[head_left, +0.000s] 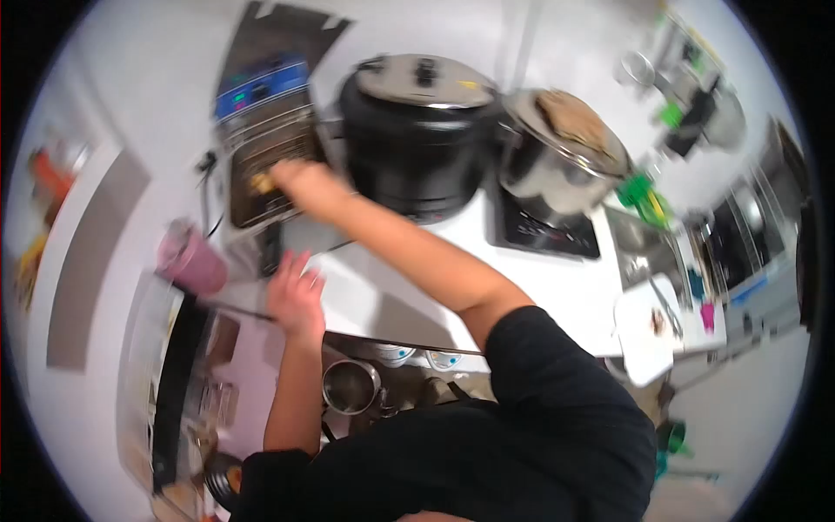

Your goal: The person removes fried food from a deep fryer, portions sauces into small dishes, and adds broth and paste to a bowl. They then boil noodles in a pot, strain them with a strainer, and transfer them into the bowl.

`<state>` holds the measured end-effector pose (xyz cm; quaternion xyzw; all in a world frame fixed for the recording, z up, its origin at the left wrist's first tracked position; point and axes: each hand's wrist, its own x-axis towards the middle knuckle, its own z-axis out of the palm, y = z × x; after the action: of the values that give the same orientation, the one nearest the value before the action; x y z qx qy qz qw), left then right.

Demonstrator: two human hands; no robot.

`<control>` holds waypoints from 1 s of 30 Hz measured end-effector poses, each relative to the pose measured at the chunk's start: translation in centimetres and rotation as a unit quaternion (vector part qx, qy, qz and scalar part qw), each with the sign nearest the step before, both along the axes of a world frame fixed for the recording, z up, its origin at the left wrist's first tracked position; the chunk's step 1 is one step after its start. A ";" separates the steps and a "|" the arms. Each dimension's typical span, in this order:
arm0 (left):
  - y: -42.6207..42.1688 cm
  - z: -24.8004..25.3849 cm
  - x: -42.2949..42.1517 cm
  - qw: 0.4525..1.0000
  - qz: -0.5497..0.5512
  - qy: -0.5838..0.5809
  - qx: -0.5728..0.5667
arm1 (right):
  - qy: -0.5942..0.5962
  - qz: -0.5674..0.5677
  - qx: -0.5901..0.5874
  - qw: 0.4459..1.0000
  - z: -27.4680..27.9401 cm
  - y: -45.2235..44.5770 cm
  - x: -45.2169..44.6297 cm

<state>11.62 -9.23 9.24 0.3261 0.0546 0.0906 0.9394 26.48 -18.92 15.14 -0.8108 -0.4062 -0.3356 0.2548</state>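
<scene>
My right hand (304, 184) reaches over the deep fryer (242, 213), its fingers at the basket (278, 148). A small yellowish piece of food (263, 182) shows at the fingertips; blur hides whether I hold it or it lies in the basket. The fryer has a blue control panel (261, 90) at its back. My left hand (297, 294) is raised in front of the fryer, fingers spread and holding nothing. Just beyond its fingertips is a dark handle (271, 248) at the fryer's front.
Right of the fryer stand a black lidded soup kettle (417, 148) and a steel pot (548, 170) on an induction hob (557, 235). A pink tumbler (196, 259) is left. Farther right are a sink (648, 239) and a white cutting board (642, 348). Below the counter sits a steel pot (350, 387).
</scene>
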 end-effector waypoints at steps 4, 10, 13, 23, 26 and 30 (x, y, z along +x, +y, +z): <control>-5.5 3.2 -1.6 0.952 0.205 -0.119 0.196 | 0.062 0.035 0.067 0.995 -1.0 -3.7 -2.1; -21.0 14.9 0.6 0.753 0.045 -0.457 0.471 | 0.229 0.066 0.226 0.945 3.1 -26.0 -19.0; -34.0 19.2 6.1 0.542 -0.066 -0.524 0.653 | 0.238 -0.132 0.104 0.957 1.0 -39.3 -24.7; -53.3 17.9 24.2 0.278 -0.280 -0.376 0.839 | -0.050 -0.358 0.119 0.925 3.5 -55.8 -14.9; -51.3 18.9 25.3 0.259 -0.260 -0.416 0.832 | -0.049 -0.367 0.135 0.919 6.3 -57.7 -15.1; -47.7 21.6 26.8 0.403 -0.320 -0.378 0.770 | -0.028 -0.335 0.120 0.934 7.5 -58.4 -13.3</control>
<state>38.46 -56.96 30.80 0.8377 -0.5071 -0.0984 0.1772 13.19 -77.33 22.65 -0.8538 -0.0742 -0.4699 0.2114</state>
